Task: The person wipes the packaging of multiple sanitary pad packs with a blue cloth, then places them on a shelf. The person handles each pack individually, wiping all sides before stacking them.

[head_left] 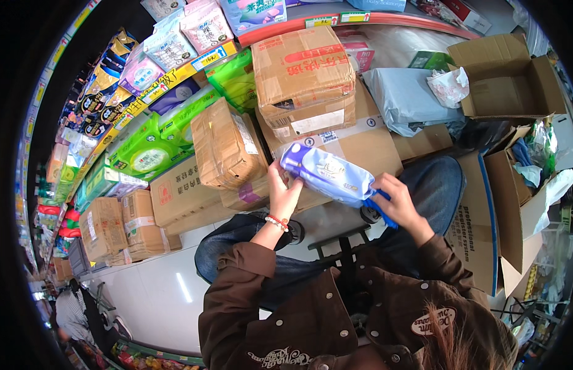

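Note:
A soft light-blue and violet packet (329, 172) lies slantwise between my hands, above the stacked cartons. Its violet end is pinched by my left hand (282, 191), the thumb on the front and the fingers mostly hidden. At the packet's other end, my right hand (398, 200) is closed on a bright blue piece (382, 211), which hangs below the fingers. Whether this blue piece belongs to the packet or is separate, I cannot tell. Just beyond the packet stands a taped cardboard box (305, 80) on a larger carton (376, 139).
More taped boxes (228, 145) stand left of my hands, before shelves with green packs (144, 151). A grey plastic parcel (403, 98) and an open carton (508, 80) sit at the far right. Another open carton (514, 203) holds plastic scraps. Another person (77, 317) is at lower left.

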`<state>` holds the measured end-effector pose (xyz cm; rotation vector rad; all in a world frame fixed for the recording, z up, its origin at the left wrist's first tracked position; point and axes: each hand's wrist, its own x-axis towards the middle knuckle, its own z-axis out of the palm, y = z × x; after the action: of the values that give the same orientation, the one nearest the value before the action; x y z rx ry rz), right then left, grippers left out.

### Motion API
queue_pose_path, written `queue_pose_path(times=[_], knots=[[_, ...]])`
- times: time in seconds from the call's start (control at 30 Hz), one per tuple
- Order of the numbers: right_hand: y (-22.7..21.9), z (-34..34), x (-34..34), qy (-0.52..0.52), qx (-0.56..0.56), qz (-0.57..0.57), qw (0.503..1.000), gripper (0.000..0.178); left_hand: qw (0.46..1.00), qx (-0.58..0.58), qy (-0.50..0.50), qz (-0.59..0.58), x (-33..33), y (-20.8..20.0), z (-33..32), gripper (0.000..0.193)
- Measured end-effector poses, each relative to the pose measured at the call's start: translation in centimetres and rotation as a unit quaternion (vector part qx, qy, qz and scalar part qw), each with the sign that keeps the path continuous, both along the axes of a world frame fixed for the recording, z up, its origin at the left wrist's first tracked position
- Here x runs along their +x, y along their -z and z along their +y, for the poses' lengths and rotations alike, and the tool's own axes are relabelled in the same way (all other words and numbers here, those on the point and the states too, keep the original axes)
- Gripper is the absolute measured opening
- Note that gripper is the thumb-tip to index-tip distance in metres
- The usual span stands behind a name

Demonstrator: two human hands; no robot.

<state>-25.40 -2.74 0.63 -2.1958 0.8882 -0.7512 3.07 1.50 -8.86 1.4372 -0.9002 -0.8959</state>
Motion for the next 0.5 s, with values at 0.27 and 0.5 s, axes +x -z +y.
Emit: queue_pose_path(times=[0.27,0.5], knots=[[-1.3,5.7,6.0,-0.044,-0.221,0.070,0.972,0.019,0.888,0.207,0.135,0.388,-2.4,-4.2,1.3,0.060],[2.1,7.9,7.7,-0.120,-0.106,0.114,0.980,0.017,0.938,0.185,0.235,0.176,-2.6,-2.6,1.6,0.072]])
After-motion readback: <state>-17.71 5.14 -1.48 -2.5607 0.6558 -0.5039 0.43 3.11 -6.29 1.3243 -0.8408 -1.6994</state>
